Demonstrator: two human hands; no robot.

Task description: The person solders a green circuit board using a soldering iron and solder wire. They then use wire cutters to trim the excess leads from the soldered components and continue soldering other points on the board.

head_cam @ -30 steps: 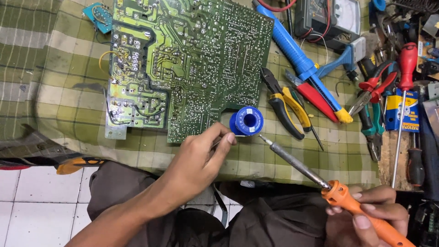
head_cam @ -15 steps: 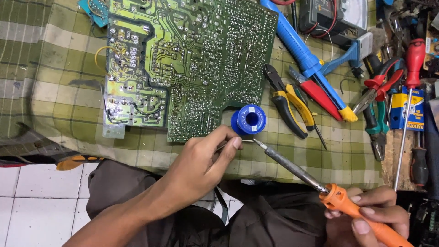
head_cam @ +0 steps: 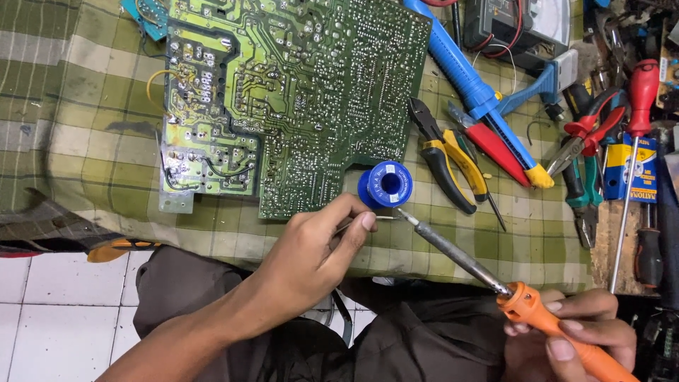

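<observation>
Fingers (head_cam: 364,221) pinch thin silver solder wire (head_cam: 382,217), touching soldering iron (head_cam: 463,256) tip.

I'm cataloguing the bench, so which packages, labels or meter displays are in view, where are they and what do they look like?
Battery: right side among the pliers, an upright cylinder, blue and yellow wrapper.
Multimeter: top edge, dark case with a pale dial window.
Solder spool: centre, just beyond the left hand, blue with a round end label.

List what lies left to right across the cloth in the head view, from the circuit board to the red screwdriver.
Green circuit board → blue solder spool → yellow-handled pliers → blue desoldering pump → red-handled pliers → red-handled screwdriver.
</observation>
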